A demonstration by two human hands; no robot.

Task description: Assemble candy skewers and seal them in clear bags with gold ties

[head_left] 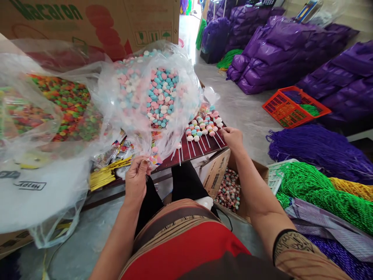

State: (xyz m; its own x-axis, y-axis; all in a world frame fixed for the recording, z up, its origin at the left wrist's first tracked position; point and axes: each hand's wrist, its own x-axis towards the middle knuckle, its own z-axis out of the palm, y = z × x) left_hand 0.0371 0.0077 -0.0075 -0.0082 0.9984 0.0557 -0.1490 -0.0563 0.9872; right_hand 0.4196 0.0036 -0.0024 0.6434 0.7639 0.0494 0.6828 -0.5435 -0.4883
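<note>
My left hand (137, 175) is at the table's front edge, thumb and fingers pinched on a small clear plastic bag with a colourful print (155, 158). At the right end of a row of candy lollipops (201, 126), my right hand (232, 139) has its fingertips closed beside the last ones; what they pinch is too small to tell. The lollipops carry pink, white and blue candies, their white sticks (201, 148) pointing towards me. Behind them, a large clear bag (186, 77) lies open, full of pink, blue and white candies (163, 93).
Another clear bag of orange and green candies (65, 103) sits left, near yellow twist ties (101, 177). A cardboard box (215, 175) with wrapped candies stands below my right arm. Behind the dark red table (186, 153) rises a Macaron carton (122, 23). An orange crate (284, 111) and cord bundles (314, 182) lie right.
</note>
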